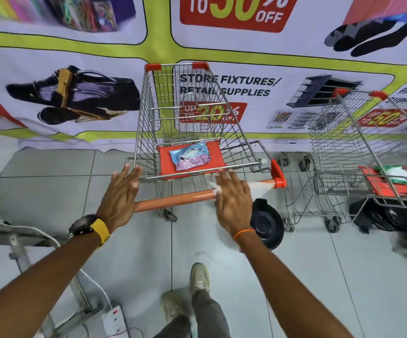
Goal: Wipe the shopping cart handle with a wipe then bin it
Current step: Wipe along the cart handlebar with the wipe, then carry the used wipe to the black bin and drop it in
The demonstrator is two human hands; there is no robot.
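Note:
A wire shopping cart [146,113] stands in front of me with an orange handle [175,200] running across. My right hand [234,200] lies flat over the right part of the handle, pressing a white wipe [258,187] onto it; the wipe sticks out on both sides of the hand. My left hand [120,196] rests with fingers spread on the cart's left rear rim, above the handle's left end, holding nothing. A blue and pink wipes pack [189,156] lies on the orange child seat flap [215,152]. A black bin lid [267,223] sits on the floor under the handle's right end.
A second wire cart [343,147] stands to the right with a green and white pack [396,175] on its red seat. A printed banner [75,57] covers the wall behind. A white power strip [114,319] and cable lie on the tiled floor at lower left, near a metal frame [19,254].

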